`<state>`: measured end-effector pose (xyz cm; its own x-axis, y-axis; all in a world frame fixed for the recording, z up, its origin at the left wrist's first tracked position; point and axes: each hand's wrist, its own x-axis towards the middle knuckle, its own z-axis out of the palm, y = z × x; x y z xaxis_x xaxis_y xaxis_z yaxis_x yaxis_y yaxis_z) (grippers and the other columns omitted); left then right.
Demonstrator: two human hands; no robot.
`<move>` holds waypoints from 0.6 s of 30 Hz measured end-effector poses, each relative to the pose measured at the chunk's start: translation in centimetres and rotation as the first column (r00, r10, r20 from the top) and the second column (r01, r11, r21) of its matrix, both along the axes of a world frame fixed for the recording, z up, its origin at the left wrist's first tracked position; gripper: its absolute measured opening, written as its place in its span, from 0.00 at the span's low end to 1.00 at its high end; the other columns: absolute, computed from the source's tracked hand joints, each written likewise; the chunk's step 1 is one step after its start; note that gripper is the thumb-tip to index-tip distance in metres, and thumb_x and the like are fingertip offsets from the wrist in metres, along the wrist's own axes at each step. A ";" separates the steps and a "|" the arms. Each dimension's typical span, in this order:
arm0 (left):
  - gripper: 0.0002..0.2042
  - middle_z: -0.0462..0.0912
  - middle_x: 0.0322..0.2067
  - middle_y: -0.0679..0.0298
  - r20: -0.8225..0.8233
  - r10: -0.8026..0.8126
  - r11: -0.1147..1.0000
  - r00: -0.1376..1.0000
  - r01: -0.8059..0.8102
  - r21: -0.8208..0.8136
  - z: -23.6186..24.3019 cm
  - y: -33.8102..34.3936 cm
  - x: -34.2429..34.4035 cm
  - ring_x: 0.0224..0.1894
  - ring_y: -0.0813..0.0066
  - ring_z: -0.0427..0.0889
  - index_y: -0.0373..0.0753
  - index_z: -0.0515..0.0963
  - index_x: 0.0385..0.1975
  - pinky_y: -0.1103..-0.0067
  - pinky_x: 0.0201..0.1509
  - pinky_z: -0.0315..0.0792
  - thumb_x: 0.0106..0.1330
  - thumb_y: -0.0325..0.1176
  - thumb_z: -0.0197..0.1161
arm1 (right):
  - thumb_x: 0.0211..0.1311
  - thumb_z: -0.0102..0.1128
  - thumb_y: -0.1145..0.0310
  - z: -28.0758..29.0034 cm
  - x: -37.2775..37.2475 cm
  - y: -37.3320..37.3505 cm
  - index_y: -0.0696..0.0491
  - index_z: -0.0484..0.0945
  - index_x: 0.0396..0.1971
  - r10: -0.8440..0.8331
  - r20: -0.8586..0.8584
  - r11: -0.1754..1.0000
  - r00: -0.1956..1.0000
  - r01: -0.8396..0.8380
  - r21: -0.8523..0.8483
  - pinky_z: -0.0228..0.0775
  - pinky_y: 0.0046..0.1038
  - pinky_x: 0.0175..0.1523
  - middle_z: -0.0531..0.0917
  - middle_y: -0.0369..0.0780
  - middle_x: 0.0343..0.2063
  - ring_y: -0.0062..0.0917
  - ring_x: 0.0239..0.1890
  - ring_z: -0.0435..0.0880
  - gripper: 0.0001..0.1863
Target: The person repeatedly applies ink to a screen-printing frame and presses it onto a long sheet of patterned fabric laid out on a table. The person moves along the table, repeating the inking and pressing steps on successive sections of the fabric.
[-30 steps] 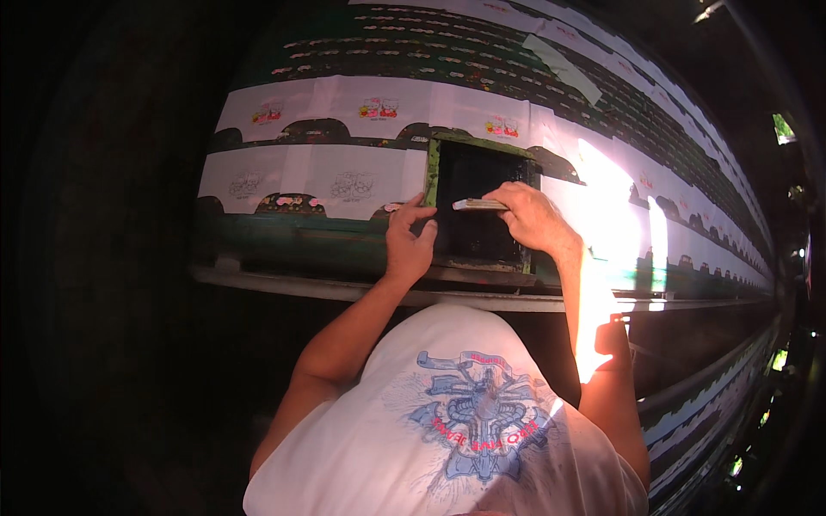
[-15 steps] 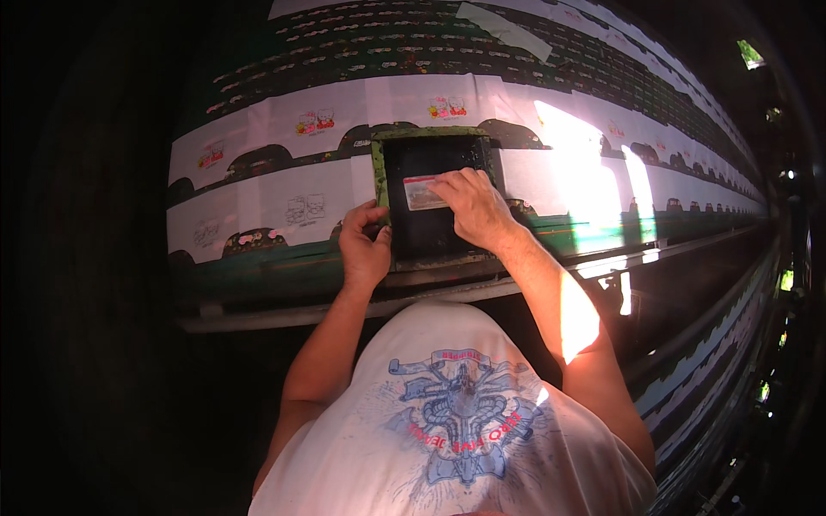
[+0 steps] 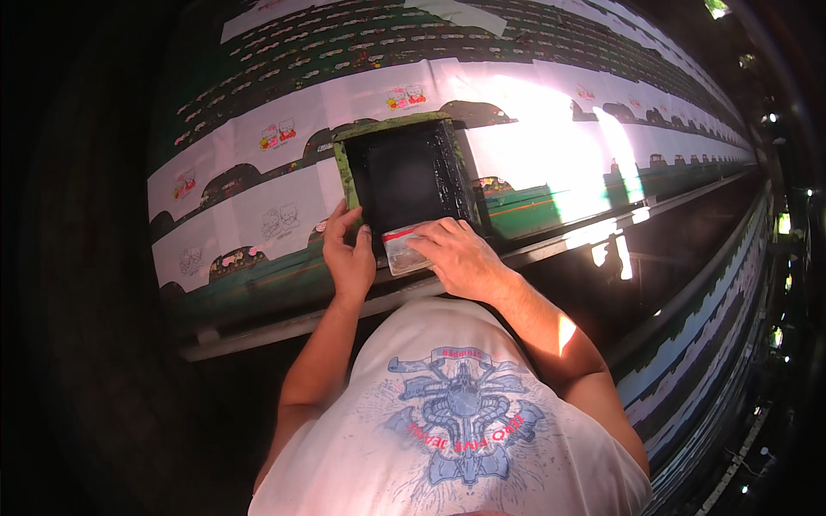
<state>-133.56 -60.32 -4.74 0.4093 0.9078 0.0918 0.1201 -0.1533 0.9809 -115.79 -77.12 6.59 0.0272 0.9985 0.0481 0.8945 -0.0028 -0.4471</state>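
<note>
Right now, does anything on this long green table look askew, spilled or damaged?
Askew, yes: a loose-looking pale strip lies slantwise across the far rows, whereas the white panels line up lengthwise. It may be deliberate.

a loose pale strip (image 3: 465,15) lies across rows of small printed shapes (image 3: 344,50) toward the top. a light rail (image 3: 258,335) edges the long green table (image 3: 527,212). far right, bands of pale pieces (image 3: 667,387) slant away, small bright gaps (image 3: 787,279) break the darkness, and greenery (image 3: 716,8) shows high up.
</note>
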 end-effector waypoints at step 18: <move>0.18 0.78 0.76 0.45 0.019 0.027 0.985 0.999 -0.030 0.170 2.4 -5.4 7.8 0.77 0.48 0.78 0.36 0.89 0.45 0.60 0.84 0.68 0.55 0.12 0.67 | 0.71 0.77 0.71 -4.8 9.0 -11.6 0.56 0.87 0.64 -0.412 -0.455 0.840 0.789 0.522 0.145 0.74 0.44 0.78 0.86 0.50 0.69 0.44 0.74 0.82 0.23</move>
<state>-125.74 -65.70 -2.36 0.3802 0.8896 0.2530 0.1106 -0.3153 0.9425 -106.82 -88.74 1.82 0.5584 0.8110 0.1747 0.5604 -0.2135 -0.8002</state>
